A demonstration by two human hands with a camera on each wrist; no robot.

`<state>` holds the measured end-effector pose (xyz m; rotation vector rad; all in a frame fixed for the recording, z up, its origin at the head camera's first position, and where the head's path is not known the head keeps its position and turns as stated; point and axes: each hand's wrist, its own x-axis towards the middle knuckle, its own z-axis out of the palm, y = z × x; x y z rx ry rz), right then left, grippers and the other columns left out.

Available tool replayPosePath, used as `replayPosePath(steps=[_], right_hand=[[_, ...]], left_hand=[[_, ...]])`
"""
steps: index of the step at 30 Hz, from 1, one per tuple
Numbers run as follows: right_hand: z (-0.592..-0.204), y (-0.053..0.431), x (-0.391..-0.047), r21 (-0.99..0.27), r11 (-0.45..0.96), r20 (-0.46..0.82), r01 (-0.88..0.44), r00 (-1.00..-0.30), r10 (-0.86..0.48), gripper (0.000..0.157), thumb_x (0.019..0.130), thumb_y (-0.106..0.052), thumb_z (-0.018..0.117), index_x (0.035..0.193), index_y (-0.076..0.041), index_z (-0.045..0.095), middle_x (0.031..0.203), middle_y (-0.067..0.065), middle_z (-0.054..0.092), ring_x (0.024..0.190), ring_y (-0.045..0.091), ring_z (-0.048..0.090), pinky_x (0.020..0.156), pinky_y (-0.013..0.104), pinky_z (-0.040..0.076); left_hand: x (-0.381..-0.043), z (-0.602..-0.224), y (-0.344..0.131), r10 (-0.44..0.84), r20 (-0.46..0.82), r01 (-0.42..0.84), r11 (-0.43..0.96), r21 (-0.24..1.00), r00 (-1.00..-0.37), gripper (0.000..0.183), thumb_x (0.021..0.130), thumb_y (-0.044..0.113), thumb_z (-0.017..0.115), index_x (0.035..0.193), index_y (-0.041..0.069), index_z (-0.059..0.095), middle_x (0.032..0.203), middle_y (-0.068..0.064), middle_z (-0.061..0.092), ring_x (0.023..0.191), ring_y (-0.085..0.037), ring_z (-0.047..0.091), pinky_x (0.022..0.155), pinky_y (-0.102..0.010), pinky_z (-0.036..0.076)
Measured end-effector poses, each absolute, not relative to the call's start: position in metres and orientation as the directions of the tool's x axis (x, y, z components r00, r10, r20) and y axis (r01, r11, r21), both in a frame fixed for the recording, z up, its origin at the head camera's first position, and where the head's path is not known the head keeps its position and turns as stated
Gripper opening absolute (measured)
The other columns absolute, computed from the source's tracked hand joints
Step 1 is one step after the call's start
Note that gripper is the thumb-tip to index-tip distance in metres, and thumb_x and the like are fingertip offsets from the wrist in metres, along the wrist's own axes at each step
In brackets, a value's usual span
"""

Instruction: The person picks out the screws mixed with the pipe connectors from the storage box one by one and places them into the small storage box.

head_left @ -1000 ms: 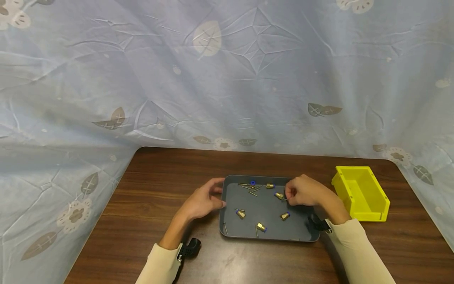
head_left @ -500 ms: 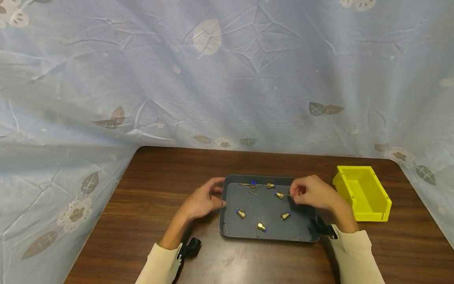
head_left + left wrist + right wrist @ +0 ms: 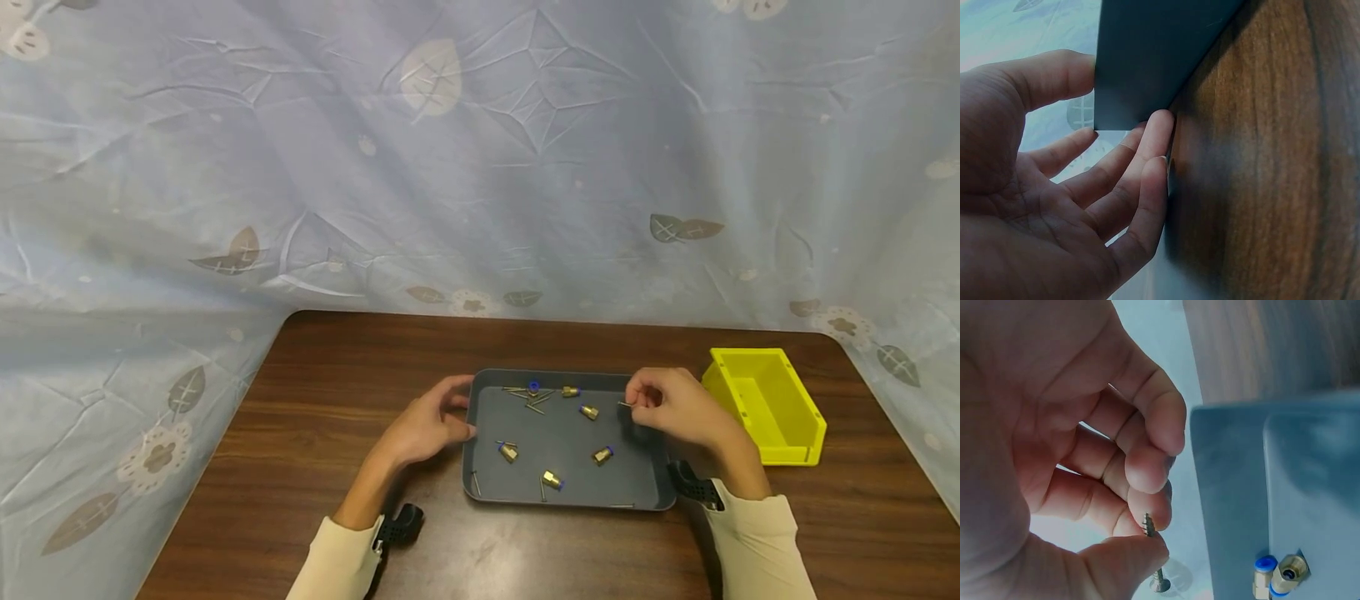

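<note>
A small screw point(image 3: 1159, 582) is pinched between the thumb and fingertips of my right hand point(image 3: 678, 407), its head and threaded tip showing in the right wrist view. That hand hovers over the right back part of a grey tray point(image 3: 555, 433). My left hand point(image 3: 426, 423) rests at the tray's left side; in the left wrist view its thumb touches the rim and the fingertips lie low along the wall. Inside the tray lie several brass push-in fittings point(image 3: 589, 412) with blue collars. Several loose screws point(image 3: 536, 408) are scattered there, most of them near the back left.
To the right of the tray stands a yellow open-front bin point(image 3: 768, 408). Everything sits on a brown wooden table point(image 3: 360, 375). A patterned cloth point(image 3: 480, 183) hangs behind the table and at its sides.
My right hand has lifted the screw away from beside a fitting and shifted right, toward the tray's right edge. The left hand stays at the tray's left side.
</note>
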<state>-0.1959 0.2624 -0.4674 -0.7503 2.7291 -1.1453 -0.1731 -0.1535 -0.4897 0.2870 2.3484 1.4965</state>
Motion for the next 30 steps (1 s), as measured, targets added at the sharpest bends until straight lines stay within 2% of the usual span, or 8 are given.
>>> replayPosePath(steps=[11,18,30], right_hand=[[-0.455,0.279,-0.188,-0.687,0.630,0.120,-0.362,-0.912,-0.393,0.017,0.087,0.004,0.079,0.093,-0.010,0.070,0.080,-0.003,0.058,0.074,0.015,0.055,0.065,0.027,0.046],[-0.451,0.294,-0.185,-0.677,0.640,0.189,-0.364,-0.926,-0.327,0.017,0.088,0.003,0.079,0.093,-0.011,0.070,0.082,-0.002,0.058,0.075,0.014,0.055,0.067,0.024,0.045],[-0.451,0.317,-0.182,-0.668,0.654,0.260,-0.356,-0.934,-0.243,0.010,0.092,0.004,0.077,0.097,-0.003,0.072,0.082,-0.001,0.058,0.069,0.010,0.051,0.060,0.023,0.041]], left_hand=[[-0.174,-0.492,-0.154,0.349,-0.167,-0.007,0.416,0.909,-0.922,0.079,0.095,0.001,0.081,0.165,0.004,0.044,0.140,-0.026,0.068,0.104,-0.027,0.078,0.093,-0.044,0.060],[-0.175,-0.491,-0.154,0.352,-0.169,-0.007,0.416,0.909,-0.921,0.079,0.095,0.002,0.081,0.166,0.004,0.044,0.140,-0.026,0.068,0.103,-0.027,0.078,0.093,-0.044,0.060],[-0.174,-0.493,-0.155,0.350,-0.174,-0.009,0.425,0.905,-0.920,0.079,0.095,0.003,0.083,0.165,0.005,0.045,0.141,-0.025,0.068,0.105,-0.028,0.078,0.092,-0.045,0.061]])
